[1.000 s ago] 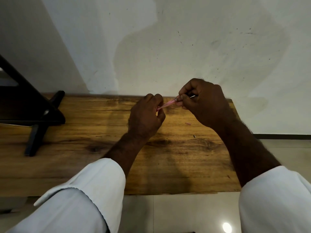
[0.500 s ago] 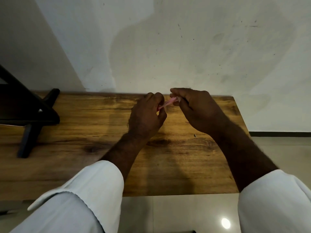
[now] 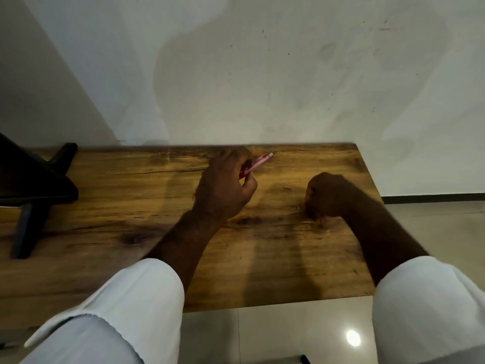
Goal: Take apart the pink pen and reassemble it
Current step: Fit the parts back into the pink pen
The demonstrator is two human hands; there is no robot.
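Above table [image 3: 262,271], L hand [image 3: 225,190] grips pen [image 3: 259,162]; R hand [image 3: 330,195] curled, hold unclear, so any loose part could roll off edge.

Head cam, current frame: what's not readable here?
Pink pen: head view, lower end hidden inside the left hand; which parts are off is unclear.
Right hand: blurred, back toward camera; whether its curled fingers hold a part is hidden.
Pale speck on the table beside it: too small to identify.
Black stand: cut off by the left edge.
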